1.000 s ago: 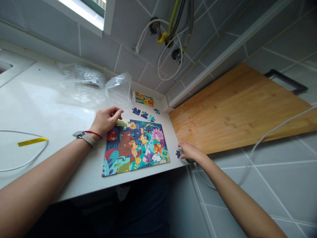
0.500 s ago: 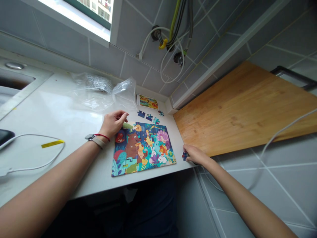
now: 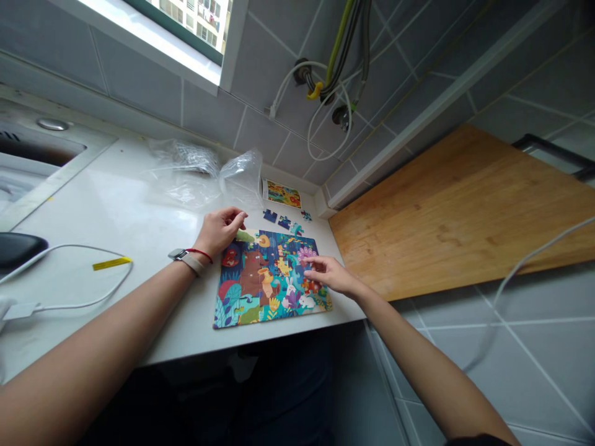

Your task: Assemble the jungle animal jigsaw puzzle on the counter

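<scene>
A jigsaw puzzle [image 3: 253, 297] with cartoon animals lies on the white counter, most of its pieces joined. By its upper left corner rests my left hand [image 3: 219, 230], fingers loosely bent, nothing visible in them. Just below those fingers is a light green patch of the picture. Over the puzzle's right side reaches my right hand [image 3: 332, 274], thumb and fingers around a dark puzzle piece that they mostly hide. Beyond the top edge lie several loose pieces, among them a dark blue piece [image 3: 270, 215] and a teal piece [image 3: 296, 229].
A small picture card [image 3: 283, 194] leans by the back wall. Crumpled clear plastic bags [image 3: 195, 179] lie to its left. A wooden board [image 3: 455, 217] stands at the right. A white cable [image 3: 83, 246] with a yellow tag and a sink [image 3: 41, 145] are at the left.
My right hand has moved left from the counter's right end to over the puzzle, and the dark piece has left that spot. My left hand stays by the corner. The view has shifted slightly.
</scene>
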{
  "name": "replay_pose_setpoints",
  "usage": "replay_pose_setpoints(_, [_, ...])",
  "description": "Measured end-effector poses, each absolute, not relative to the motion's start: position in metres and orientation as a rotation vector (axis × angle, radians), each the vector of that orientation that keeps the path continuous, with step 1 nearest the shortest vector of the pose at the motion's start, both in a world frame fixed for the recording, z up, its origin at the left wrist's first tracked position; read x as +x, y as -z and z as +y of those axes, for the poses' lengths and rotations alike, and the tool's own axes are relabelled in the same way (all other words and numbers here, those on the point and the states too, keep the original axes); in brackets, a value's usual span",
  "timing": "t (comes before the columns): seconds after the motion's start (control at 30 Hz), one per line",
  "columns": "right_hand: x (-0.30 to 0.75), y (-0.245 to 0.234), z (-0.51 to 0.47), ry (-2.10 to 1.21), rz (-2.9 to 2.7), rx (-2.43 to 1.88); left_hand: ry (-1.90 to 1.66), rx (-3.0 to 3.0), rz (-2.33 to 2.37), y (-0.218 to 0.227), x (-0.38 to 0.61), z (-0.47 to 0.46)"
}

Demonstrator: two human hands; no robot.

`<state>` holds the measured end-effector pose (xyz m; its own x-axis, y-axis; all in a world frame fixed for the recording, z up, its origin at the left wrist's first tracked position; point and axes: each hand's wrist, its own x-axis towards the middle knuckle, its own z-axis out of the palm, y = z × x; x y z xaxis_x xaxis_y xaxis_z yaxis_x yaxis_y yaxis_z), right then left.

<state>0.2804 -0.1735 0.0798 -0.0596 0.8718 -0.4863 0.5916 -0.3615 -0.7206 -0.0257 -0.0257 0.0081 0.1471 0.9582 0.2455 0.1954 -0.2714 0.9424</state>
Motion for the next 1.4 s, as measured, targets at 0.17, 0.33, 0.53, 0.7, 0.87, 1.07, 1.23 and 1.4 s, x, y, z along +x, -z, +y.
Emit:
replay_pose_setpoints(0.17, [0.243,-0.047,-0.149,-1.187,-1.638,-2.041,-1.192,1.630,1.138,-0.010,-0.026,-0.026])
replay_pose_setpoints(0.33, [0.240,-0.043,-0.137,-0.969,-1.748,-2.075,-1.206,1.629,1.133,-0.011,-0.026,-0.026])
replay_pose_setpoints(0.53, [0.237,-0.044,-0.132,-0.808,-1.860,-2.128,-1.212,1.608,1.116,-0.008,-0.026,-0.025])
replay_pose_setpoints(0.7, [0.237,-0.044,-0.132,-0.802,-1.909,-2.161,-1.212,1.612,1.114,-0.008,-0.026,-0.024])
replay_pose_setpoints(0.87, [0.236,-0.045,-0.131,-0.782,-1.880,-2.177,-1.212,1.605,1.107,-0.005,-0.025,-0.023])
replay_pose_setpoints(1.07, [0.227,-0.050,-0.136,-0.750,-1.948,-2.186,-1.215,1.605,1.110,-0.004,-0.025,-0.023])
replay_pose_setpoints(1.23, [0.224,-0.054,-0.147,-0.616,-2.052,-2.166,-1.219,1.610,1.111,-0.005,-0.026,-0.023])
replay_pose_setpoints(1.4, [0.252,-0.072,-0.101,-0.430,-1.985,-2.312,-1.215,1.627,1.116,-0.005,-0.026,-0.023])
